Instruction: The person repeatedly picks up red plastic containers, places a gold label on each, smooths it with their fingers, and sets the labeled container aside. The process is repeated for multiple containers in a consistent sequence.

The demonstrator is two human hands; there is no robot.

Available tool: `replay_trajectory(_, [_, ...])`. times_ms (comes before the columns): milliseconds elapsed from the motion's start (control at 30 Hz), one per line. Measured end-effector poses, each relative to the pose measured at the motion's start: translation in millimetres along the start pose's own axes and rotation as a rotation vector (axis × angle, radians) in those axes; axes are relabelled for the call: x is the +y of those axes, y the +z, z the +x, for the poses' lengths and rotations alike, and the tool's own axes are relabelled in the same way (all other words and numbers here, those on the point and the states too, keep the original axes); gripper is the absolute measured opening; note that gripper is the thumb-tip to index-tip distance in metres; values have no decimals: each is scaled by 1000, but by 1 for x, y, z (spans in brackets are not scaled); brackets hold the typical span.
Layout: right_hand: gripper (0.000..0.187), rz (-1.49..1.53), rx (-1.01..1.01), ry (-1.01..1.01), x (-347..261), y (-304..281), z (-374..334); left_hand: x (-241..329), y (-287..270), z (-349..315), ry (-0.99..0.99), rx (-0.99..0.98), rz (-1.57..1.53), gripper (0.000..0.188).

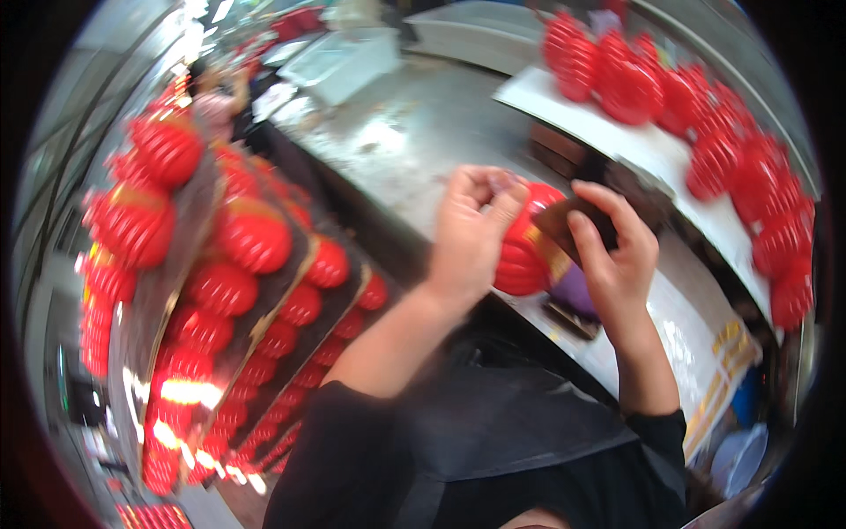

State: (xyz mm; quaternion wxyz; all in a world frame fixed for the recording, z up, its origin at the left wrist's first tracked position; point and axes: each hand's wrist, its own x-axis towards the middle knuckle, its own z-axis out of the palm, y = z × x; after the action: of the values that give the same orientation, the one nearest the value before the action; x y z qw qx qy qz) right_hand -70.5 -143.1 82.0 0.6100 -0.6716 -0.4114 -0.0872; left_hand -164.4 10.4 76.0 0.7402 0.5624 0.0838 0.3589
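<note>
- A small blurred item [506,181] is pinched by the left hand [469,234].
- A dark block [559,227] is grasped by the right hand [624,256].
- A red ornament [520,271] is seen between.

Counted one left hand [467,234], one right hand [624,251], one dark flat piece [560,225]. Counted one red ribbed globe [520,271] near hands; more than twenty on left rack [189,247], at least six on right shelf [546,93], overlapping too much for exact totals. Noted two white bins [351,81], one pale basin [738,458], one co-worker [214,108].
</note>
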Motion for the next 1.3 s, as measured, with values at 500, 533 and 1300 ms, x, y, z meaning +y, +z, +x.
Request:
replay_trajectory(500, [45,487,-128,247,24,30,23,260,-78,-49,849,228,357,18])
replay_trajectory(533, [45,483,-129,285,25,30,24,278,-84,-47,902,341,433,20])
replay_trajectory(1300, [33,454,-70,629,58,-34,6,247,-79,21,1196,605,1125,40])
